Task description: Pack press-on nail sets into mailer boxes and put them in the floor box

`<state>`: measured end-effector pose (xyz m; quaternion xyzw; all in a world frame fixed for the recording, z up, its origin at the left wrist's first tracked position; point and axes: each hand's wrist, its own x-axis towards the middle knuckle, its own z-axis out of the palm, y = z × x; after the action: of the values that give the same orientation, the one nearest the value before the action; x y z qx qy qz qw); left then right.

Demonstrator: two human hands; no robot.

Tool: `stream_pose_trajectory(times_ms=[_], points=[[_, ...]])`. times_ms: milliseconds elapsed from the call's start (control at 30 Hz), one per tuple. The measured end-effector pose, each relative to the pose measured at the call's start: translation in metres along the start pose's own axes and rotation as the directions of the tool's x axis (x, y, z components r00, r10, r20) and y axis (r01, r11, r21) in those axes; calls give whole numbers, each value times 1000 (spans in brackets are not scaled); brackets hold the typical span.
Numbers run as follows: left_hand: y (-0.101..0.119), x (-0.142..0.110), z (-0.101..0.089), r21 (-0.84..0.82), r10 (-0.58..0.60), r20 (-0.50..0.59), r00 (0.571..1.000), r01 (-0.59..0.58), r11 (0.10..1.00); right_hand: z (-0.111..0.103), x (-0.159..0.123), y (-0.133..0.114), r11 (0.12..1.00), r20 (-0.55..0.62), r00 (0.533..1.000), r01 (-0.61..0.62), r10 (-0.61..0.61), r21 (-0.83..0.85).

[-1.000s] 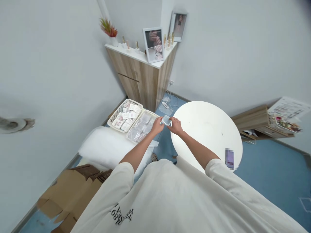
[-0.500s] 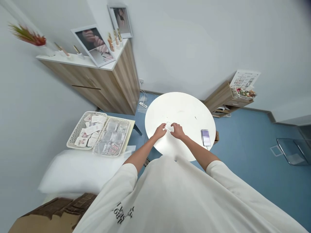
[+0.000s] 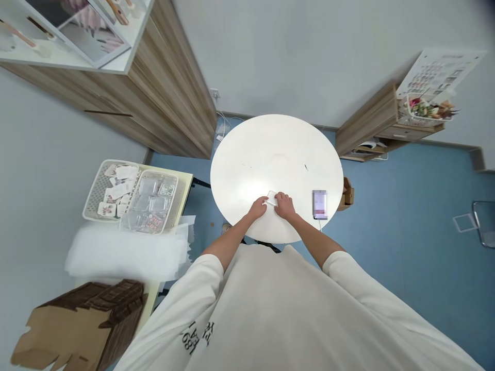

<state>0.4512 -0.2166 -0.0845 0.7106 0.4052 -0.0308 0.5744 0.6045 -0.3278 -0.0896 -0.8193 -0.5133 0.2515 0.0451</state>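
Note:
A small clear, whitish plastic box (image 3: 272, 198) is between my two hands, low over the near part of the round white table (image 3: 247, 149). My left hand (image 3: 258, 207) pinches its left edge. On the other side, my right hand (image 3: 285, 205) grips the right edge, fingers curled over the far side. What lies inside the box is too small to make out. Right of my hands, a phone (image 3: 319, 204) lies on the table with a white cable running off the near edge.
On a side table at left stand a white basket of printed cards (image 3: 89, 198) and a tray of clear plastic boxes (image 3: 175, 201). White wrapping sheets (image 3: 127, 252) and flattened cardboard (image 3: 69, 330) lie nearer. A wooden cabinet (image 3: 170, 77) and a low shelf (image 3: 371, 116) flank the table.
My view has tilted down and shifted, so the cabinet top is partly cut off and more cardboard shows. Both hands stay on the plastic box, near the same spot.

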Motion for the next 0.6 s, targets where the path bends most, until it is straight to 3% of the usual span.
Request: stream_pose_trajectory(times_ms=[100,300,467,600], points=[[-2,-3,12,0,-42,-62,997,43,999,3,-1,7,1000,3,1000,13,-13,15],[-5,-11,30,-1,-134,-21,991,134,991,0,-4,8,992,-25,1000,8,-5,123],[-2,-1,42,-12,-135,-47,990,135,991,4,-8,8,989,26,1000,-16,12,146],[-2,14,39,34,-111,-61,992,113,993,12,-21,7,989,60,997,-62,54,134]])
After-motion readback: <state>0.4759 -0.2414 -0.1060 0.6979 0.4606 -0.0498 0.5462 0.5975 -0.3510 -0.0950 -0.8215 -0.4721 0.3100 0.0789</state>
